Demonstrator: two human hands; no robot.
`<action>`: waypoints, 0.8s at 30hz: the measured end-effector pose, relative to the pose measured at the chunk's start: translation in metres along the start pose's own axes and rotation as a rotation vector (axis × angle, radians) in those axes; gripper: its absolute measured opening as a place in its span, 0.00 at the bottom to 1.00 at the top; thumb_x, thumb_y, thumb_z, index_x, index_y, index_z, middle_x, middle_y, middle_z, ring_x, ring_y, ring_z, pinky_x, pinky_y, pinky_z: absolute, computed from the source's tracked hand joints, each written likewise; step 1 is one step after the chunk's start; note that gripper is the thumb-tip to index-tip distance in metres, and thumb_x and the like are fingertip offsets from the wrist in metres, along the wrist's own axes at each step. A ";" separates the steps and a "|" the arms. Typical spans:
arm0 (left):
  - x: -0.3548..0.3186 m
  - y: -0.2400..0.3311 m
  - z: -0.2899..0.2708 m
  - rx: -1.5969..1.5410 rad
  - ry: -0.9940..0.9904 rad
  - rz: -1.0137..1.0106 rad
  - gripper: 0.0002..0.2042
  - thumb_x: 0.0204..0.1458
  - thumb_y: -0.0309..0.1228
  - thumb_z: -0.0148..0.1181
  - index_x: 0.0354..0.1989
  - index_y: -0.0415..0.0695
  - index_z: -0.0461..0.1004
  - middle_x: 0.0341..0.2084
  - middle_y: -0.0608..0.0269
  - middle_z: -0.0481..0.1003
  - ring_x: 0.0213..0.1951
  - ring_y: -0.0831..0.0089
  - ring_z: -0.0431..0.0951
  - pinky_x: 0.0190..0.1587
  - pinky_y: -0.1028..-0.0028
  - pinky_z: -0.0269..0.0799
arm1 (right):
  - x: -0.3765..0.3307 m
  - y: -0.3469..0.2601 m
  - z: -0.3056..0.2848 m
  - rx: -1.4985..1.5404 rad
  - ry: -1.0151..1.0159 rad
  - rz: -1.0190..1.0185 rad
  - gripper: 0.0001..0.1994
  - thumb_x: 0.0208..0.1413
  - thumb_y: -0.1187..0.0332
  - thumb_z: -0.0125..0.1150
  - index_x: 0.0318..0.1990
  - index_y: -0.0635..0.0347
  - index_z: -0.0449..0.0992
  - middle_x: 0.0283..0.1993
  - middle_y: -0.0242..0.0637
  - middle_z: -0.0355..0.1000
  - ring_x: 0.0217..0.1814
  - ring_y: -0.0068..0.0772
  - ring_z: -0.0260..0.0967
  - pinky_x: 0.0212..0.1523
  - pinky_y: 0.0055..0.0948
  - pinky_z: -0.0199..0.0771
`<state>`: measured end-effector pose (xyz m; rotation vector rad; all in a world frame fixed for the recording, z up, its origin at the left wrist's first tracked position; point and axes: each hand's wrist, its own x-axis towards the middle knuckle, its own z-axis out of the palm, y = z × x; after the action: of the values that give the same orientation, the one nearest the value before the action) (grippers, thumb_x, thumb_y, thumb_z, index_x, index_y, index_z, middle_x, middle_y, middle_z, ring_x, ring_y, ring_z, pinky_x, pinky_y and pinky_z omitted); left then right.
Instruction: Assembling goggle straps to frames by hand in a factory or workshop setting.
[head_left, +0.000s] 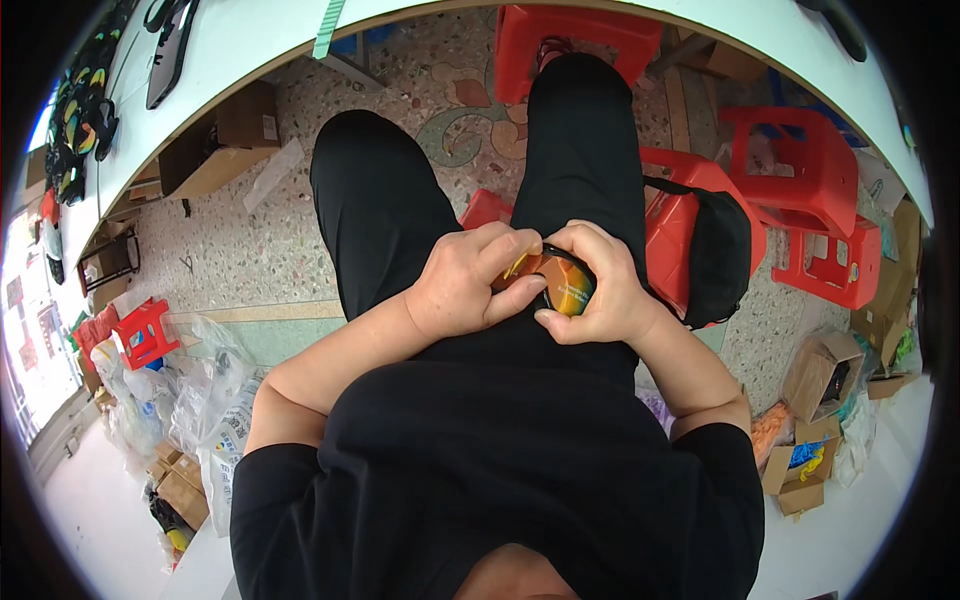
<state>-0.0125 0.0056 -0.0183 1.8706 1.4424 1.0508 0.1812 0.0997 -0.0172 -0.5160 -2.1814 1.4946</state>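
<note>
Above my lap, both hands grip a pair of sunglasses (pixel 572 290) with a black frame and mirrored orange-yellow lenses. My left hand (pixel 462 282) is closed around one side, its thumb and index finger pressing near the middle of the frame. The fingers of my right hand (pixel 612 290) curl around the other lens, with the thumb at its lower edge. Part of the frame and the lens on the left are hidden by my fingers.
A white table (pixel 420 22) curves along the far side, bearing a pile of similar sunglasses (pixel 85 120) and a phone (pixel 172 55). Red stools (pixel 790 165) and a black bag (pixel 722 255) stand at right. Cardboard boxes (pixel 225 145) and plastic bags (pixel 215 385) lie around the floor.
</note>
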 end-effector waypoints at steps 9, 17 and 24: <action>0.008 0.001 0.001 0.106 0.011 -0.148 0.16 0.50 0.37 0.64 0.43 0.43 0.71 0.28 0.55 0.75 0.27 0.57 0.78 0.29 0.65 0.75 | 0.004 0.015 0.001 -0.018 0.014 0.008 0.27 0.28 0.62 0.74 0.38 0.65 0.71 0.33 0.43 0.69 0.32 0.44 0.71 0.33 0.33 0.73; 0.009 -0.011 0.007 -0.102 -0.119 -0.351 0.12 0.56 0.36 0.58 0.38 0.40 0.72 0.29 0.50 0.75 0.31 0.51 0.78 0.33 0.63 0.74 | 0.008 0.024 0.008 -0.065 0.079 -0.017 0.25 0.29 0.62 0.74 0.36 0.64 0.71 0.30 0.42 0.68 0.28 0.46 0.70 0.29 0.35 0.72; 0.003 -0.010 0.008 -0.086 -0.127 -0.381 0.13 0.56 0.38 0.58 0.39 0.39 0.73 0.29 0.51 0.76 0.32 0.51 0.78 0.35 0.62 0.74 | 0.006 0.019 0.011 -0.116 0.086 -0.048 0.25 0.30 0.61 0.73 0.36 0.64 0.71 0.31 0.42 0.68 0.29 0.45 0.70 0.30 0.35 0.72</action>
<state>-0.0110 0.0118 -0.0296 1.4943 1.5711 0.7813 0.1717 0.1011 -0.0376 -0.5513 -2.2071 1.3025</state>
